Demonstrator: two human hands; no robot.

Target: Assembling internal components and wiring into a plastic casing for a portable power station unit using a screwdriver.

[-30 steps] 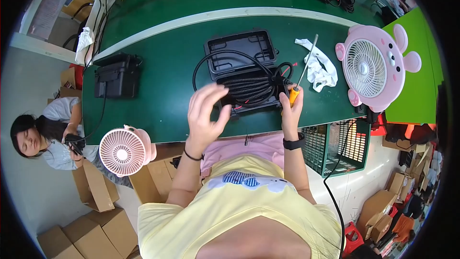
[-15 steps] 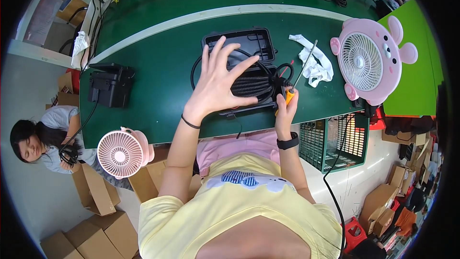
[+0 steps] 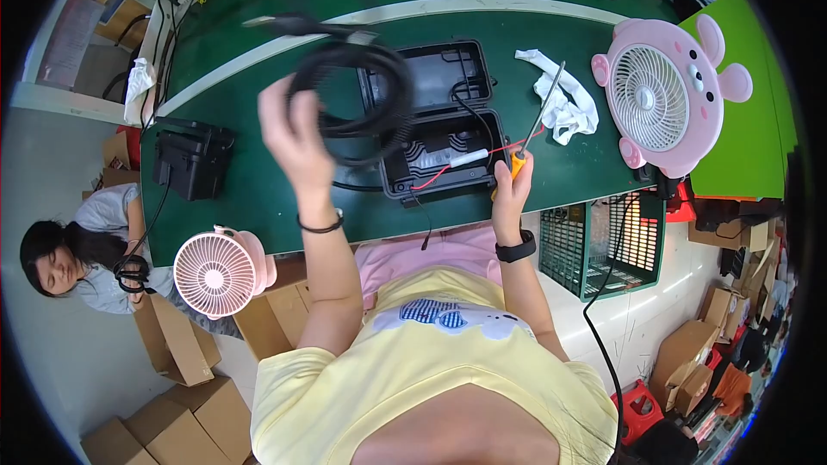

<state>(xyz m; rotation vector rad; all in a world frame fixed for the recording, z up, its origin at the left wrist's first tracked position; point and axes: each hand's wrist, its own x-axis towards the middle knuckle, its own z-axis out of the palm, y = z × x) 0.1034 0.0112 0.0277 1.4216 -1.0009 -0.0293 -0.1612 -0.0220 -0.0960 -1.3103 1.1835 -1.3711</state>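
My left hand (image 3: 297,133) grips a blurred coil of black cable (image 3: 398,86), raised to the left of the opened black plastic case (image 3: 392,151). A loose cable end with a plug (image 3: 293,26) trails off the coil's far side. Inside the case lie a white cylindrical part (image 3: 469,158) and thin red wires (image 3: 431,179). My right hand (image 3: 512,189) is closed around the orange handle of a screwdriver (image 3: 543,108), its shaft pointing up and away, beside the case's right end. The case's lid (image 3: 431,77) is folded back on the far side.
White crumpled cloth (image 3: 570,108) and a pink animal-shaped fan (image 3: 644,95) stand to the right on the green table (image 3: 276,155). Left are a black case (image 3: 196,159) and a small pink fan (image 3: 215,274). A green crate (image 3: 594,250) sits below; a person crouches at left.
My left hand has lifted the black cable coil out of the case and carried it left. The white part and red wires inside now show. My right hand still holds the screwdriver.
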